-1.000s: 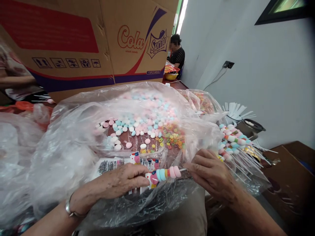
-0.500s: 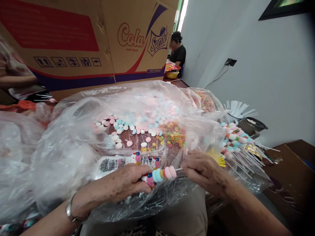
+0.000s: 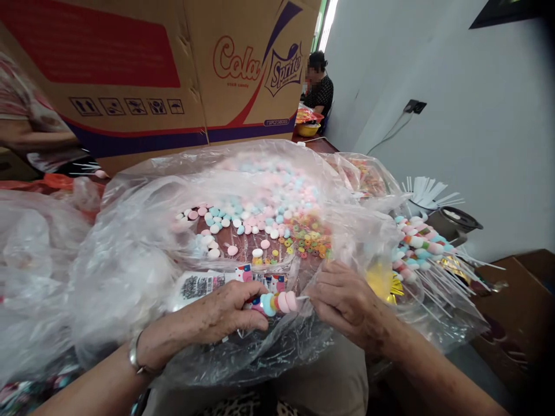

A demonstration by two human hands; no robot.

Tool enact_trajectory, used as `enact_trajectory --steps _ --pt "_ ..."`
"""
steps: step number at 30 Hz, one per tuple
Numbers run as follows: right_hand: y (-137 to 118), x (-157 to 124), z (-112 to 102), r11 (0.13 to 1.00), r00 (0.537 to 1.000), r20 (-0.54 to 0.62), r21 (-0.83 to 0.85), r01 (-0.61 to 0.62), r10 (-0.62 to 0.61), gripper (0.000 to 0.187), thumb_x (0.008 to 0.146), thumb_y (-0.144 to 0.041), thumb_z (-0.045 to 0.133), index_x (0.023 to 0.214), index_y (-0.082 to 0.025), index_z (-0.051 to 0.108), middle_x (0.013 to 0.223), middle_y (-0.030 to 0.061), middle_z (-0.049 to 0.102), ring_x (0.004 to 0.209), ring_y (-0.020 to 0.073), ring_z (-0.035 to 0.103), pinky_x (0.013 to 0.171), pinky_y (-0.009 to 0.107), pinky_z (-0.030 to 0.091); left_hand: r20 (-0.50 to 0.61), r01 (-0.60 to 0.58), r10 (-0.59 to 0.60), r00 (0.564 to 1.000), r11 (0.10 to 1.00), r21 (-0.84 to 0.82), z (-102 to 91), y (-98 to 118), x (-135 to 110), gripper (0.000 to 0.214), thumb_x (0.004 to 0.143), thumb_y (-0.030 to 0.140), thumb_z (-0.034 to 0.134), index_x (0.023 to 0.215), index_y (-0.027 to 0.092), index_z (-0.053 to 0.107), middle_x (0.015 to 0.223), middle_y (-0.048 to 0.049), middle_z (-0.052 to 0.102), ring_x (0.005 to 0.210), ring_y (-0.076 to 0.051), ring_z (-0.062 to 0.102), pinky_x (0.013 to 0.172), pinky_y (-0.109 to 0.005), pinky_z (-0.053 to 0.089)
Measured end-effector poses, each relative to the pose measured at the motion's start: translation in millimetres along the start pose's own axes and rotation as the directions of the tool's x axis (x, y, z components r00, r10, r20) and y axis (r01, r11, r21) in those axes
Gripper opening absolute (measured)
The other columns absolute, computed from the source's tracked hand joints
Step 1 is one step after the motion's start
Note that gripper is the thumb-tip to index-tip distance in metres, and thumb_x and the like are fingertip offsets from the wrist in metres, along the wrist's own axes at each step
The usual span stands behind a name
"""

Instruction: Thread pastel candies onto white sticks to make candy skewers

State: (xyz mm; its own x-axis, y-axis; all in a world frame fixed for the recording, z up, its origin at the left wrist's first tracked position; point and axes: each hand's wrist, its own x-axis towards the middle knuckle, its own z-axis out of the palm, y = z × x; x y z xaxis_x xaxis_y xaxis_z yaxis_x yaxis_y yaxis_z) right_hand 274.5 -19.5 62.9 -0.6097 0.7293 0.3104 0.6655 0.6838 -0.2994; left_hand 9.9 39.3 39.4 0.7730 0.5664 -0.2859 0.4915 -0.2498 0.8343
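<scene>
My left hand (image 3: pixel 219 316) pinches a printed wrapper (image 3: pixel 260 286) around the tip of a candy stick (image 3: pixel 280 302) strung with blue, yellow and pink discs. My right hand (image 3: pixel 344 301) pinches the thin white stick end of the same candy stick. Both hands rest on a clear plastic bag (image 3: pixel 130 254) spread over my lap. Beyond them lie loose pastel candies (image 3: pixel 243 222) and small coloured rings (image 3: pixel 310 240) on a brown surface.
A pile of finished candy sticks (image 3: pixel 418 248) lies at right, with white sticks in a dark pot (image 3: pixel 455 222) behind. A large Cola Sprite cardboard box (image 3: pixel 173 75) stands at the back. One person sits far back (image 3: pixel 319 86); another person's arm (image 3: pixel 30 136) shows at left.
The candy stick has slid leftward into the wrapper under my left fingers, so fewer discs show. My right hand followed it to the left.
</scene>
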Motion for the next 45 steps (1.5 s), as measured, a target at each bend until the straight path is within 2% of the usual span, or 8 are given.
enact_trajectory --steps 8,13,18,22,29,33,40,45 --pt "5 7 1 0.993 0.997 0.033 0.09 0.072 -0.075 0.026 0.091 -0.012 0.046 0.068 -0.018 0.057 0.064 -0.001 0.056 0.065 0.0142 0.043 0.068 0.031 0.03 -0.014 -0.093 0.095 0.995 0.99 0.102 -2.9 -4 -3 0.027 0.087 0.04 0.069 0.108 0.022 0.065 0.081 0.0037 0.058 0.072 -0.016 0.051 0.062 -0.025 0.033" --pt "2 15 9 0.929 0.974 0.17 0.313 -0.198 0.151 0.027 0.085 -0.014 0.042 0.063 -0.018 0.056 0.061 -0.0012 0.057 0.062 0.0127 0.049 0.062 0.026 0.034 -0.028 -0.216 0.236 0.971 0.925 0.312 -0.5 -5 -3 0.029 0.095 0.04 0.059 0.118 0.022 0.057 0.087 0.0 0.062 0.07 -0.017 0.053 0.062 -0.026 0.033" --pt "5 14 8 0.778 0.894 0.248 0.441 -0.448 0.374 0.023 0.083 -0.024 0.044 0.064 -0.018 0.055 0.06 -0.0029 0.052 0.06 0.0117 0.049 0.056 0.023 0.034 -0.156 -0.036 0.1 0.983 0.929 0.368 -7.0 -3 -3 0.036 0.085 0.051 0.07 0.101 0.021 0.057 0.078 0.0006 0.061 0.069 -0.019 0.053 0.059 -0.026 0.03" --pt "9 11 6 0.745 0.871 0.313 0.455 -0.488 0.379 0.023 0.084 -0.024 0.043 0.063 -0.019 0.053 0.06 -0.0039 0.048 0.058 0.0108 0.046 0.055 0.023 0.032 -0.085 -0.025 0.048 0.995 0.968 0.25 -14.4 -1 -6 0.03 0.082 0.047 0.074 0.085 0.021 0.06 0.069 0.0052 0.054 0.063 -0.015 0.049 0.056 -0.024 0.028" --pt "2 17 12 0.982 0.991 0.131 0.182 -0.059 0.035 0.029 0.091 -0.014 0.042 0.064 -0.018 0.052 0.064 -0.001 0.053 0.065 0.0133 0.046 0.065 0.028 0.032 -0.002 -0.043 0.043 0.999 0.995 0.094 -16.7 -3 -2 0.028 0.077 0.04 0.08 0.094 0.02 0.069 0.07 0.0061 0.055 0.064 -0.014 0.046 0.056 -0.023 0.03" --pt "6 23 13 0.984 0.986 -0.013 -0.062 0.167 -0.168 0.024 0.094 -0.014 0.046 0.078 -0.018 0.063 0.071 0.0026 0.061 0.073 0.0174 0.047 0.071 0.032 0.031 0.129 -0.063 0.065 0.989 0.998 -0.019 -17.1 -2 3 0.032 0.074 0.041 0.081 0.097 0.023 0.07 0.074 0.0055 0.059 0.066 -0.015 0.051 0.059 -0.023 0.036" --pt "3 34 35 0.969 0.969 0.0 0.024 0.247 -0.247 0.029 0.097 -0.016 0.044 0.075 -0.017 0.063 0.069 0.0009 0.059 0.067 0.0158 0.045 0.069 0.031 0.032 0.185 0.02 0.002 0.983 0.993 -0.117 -9.0 7 12 0.032 0.071 0.041 0.083 0.091 0.023 0.067 0.065 0.0068 0.054 0.057 -0.015 0.049 0.051 -0.024 0.034" --pt "8 38 36 0.975 0.975 -0.024 -0.007 0.22 -0.22 0.03 0.097 -0.017 0.044 0.072 -0.018 0.061 0.068 0.0009 0.059 0.068 0.0157 0.045 0.069 0.031 0.031 0.048 0.066 -0.059 0.997 0.984 -0.166 -9.3 11 9 0.029 0.068 0.029 0.082 0.087 0.022 0.061 0.068 0.0069 0.056 0.059 -0.014 0.05 0.051 -0.022 0.035"
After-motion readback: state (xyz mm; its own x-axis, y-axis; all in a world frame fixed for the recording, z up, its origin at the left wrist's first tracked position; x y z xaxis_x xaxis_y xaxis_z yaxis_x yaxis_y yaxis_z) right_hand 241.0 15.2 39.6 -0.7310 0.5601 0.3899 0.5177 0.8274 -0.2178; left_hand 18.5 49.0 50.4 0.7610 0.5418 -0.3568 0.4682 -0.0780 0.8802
